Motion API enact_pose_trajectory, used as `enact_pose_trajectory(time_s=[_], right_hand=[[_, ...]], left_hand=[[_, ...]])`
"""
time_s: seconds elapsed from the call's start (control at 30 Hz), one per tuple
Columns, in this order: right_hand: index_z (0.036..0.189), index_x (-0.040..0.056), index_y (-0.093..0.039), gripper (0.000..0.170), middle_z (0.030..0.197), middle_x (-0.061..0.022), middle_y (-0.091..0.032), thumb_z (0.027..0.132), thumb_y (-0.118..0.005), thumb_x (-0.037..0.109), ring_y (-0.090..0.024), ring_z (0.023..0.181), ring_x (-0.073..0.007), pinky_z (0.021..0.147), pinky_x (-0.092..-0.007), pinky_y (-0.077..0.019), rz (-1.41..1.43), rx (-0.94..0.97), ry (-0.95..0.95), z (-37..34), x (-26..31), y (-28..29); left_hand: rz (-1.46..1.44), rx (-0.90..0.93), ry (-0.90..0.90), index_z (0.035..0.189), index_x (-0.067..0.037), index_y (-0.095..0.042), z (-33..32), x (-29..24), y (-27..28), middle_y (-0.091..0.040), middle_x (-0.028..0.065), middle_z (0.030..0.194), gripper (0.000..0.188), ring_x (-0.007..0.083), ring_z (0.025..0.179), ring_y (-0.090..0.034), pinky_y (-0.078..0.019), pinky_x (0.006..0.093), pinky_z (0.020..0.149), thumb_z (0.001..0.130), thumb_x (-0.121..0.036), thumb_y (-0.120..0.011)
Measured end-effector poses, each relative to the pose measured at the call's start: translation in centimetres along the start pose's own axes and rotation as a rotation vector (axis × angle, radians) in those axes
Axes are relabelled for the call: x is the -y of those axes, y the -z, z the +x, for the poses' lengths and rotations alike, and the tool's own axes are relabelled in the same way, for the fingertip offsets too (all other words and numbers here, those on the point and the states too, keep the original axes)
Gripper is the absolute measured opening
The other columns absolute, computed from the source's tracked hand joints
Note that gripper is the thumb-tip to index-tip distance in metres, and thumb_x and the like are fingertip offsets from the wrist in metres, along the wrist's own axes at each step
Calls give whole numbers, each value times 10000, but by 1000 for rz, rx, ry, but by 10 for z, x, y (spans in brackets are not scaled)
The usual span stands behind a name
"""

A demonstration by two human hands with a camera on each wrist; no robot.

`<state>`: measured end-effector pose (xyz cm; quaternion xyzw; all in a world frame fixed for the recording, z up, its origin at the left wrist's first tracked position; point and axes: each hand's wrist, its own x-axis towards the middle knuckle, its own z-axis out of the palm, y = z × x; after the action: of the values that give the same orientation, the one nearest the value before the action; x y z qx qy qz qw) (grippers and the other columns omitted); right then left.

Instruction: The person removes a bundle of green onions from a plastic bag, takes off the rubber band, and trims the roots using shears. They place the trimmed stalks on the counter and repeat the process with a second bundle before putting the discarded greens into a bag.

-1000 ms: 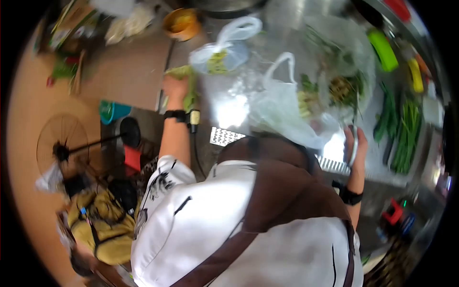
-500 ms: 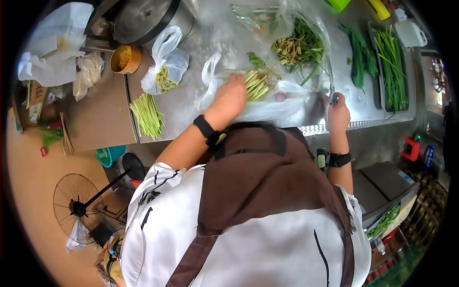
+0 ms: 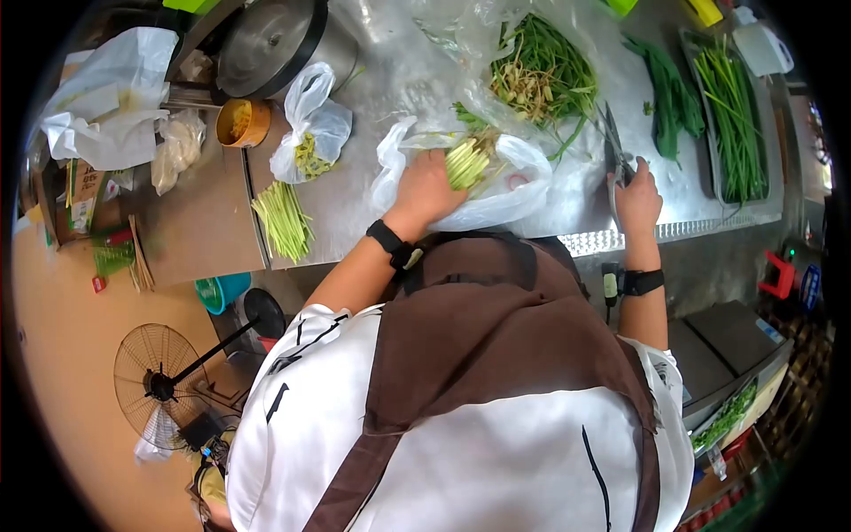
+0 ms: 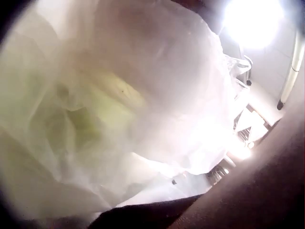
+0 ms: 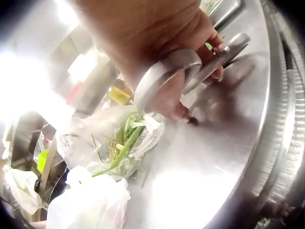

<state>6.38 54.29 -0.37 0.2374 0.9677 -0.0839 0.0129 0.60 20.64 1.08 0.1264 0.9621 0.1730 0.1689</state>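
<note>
My head view is bright and mostly crisp, its edges bowing into black corners. From the left wrist I get a blown-out light [image 4: 255, 21] and a hazy, out-of-focus bag [image 4: 181, 95]; from the right, white glare floods the steel counter [image 5: 205, 148].

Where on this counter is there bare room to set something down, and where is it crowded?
Bare counter shows between the cut stalks and open bag; between the large pot and the clear plastic; and left of the cut stalks. It is crowded around the left hand, pale stalks and open bag, and where scissor blades sit near the leafy greens.
</note>
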Motion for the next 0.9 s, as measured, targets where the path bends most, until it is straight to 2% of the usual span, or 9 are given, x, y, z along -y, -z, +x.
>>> enact_pose_trajectory(time_s=[0.03, 0.1, 0.23, 0.33, 0.43, 0.5, 0.63, 0.8, 0.9], right_hand=[[1226, 46, -466, 589, 998, -196, -610, 761, -663, 350, -607, 885, -374, 756, -461, -472, 0, -4, 0, 2, -3, 0], [1248, 55, -445, 623, 972, -182, -613, 761, -658, 379, -613, 863, -354, 732, -472, -466, 8, 23, 57, 4, -11, 1], [1270, 62, -423, 657, 936, -177, -611, 762, -651, 411, -614, 843, -349, 721, -468, -466, -86, 49, 81, 6, -10, 5], [1292, 66, -400, 691, 917, -180, -604, 761, -650, 430, -615, 845, -351, 726, -470, -466, -195, 56, 121, 1, -4, 2], [1310, 63, -383, 718, 923, -187, -592, 751, -671, 410, -612, 840, -360, 704, -469, -479, -150, 91, 141, 1, -12, 1], [1318, 62, -374, 729, 922, -191, -589, 746, -682, 392, -611, 837, -362, 693, -467, -482, -132, 92, 168, 2, -15, 3], [1347, 63, -344, 780, 914, -198, -577, 722, -712, 351, -605, 833, -371, 674, -461, -488, -119, 92, 206, -3, -7, 10], [1367, 73, -317, 837, 953, -207, -554, 696, -722, 367, -593, 862, -387, 699, -466, -488, -136, 89, 245, -6, -20, 1], [1376, 93, -311, 883, 1066, -220, -534, 659, -733, 389, -563, 985, -389, 806, -487, -464, -146, 324, 250, -2, -18, 18]], left_hand=[[-1, -3, -2, 1121, 38, -494, 0, 1, 2, -566, 246, 1065, 640, 381, 998, -552, -446, 428, 856, 654, -336, -718], [-97, 42, 36, 1058, 25, -499, 0, 1, 10, -585, 260, 964, 481, 388, 935, -571, -455, 436, 814, 696, -243, -668], [-199, 156, 176, 1077, 27, -489, -2, 5, 30, -588, 276, 996, 464, 396, 956, -569, -455, 441, 808, 715, -216, -649], [-409, 43, 158, 1119, 23, -481, -6, 22, 28, -585, 269, 1048, 472, 405, 977, -567, -454, 434, 821, 734, -191, -650], [-555, -63, 80, 1173, 18, -469, -11, 35, 33, -598, 222, 1064, 485, 339, 968, -594, -451, 381, 853, 760, -154, -656], [-793, -131, -60, 1199, 6, -466, -13, 42, 36, -602, 139, 1063, 461, 216, 966, -582, -438, 317, 871, 787, -92, -649], [-1119, -183, -67, 1191, -4, -479, -13, 48, 48, -578, 40, 1048, 393, 120, 993, -536, -422, 267, 874, 820, -22, -606], [-1394, -438, -10, 1156, -13, -493, -19, 40, 81, -595, 66, 1072, 308, 137, 968, -557, -436, 279, 861, 855, -26, -558], [-1795, -448, -63, 1093, -38, -527, -22, 39, 100, -605, 88, 1046, 230, 183, 923, -585, -488, 333, 814, 867, -65, -559]])
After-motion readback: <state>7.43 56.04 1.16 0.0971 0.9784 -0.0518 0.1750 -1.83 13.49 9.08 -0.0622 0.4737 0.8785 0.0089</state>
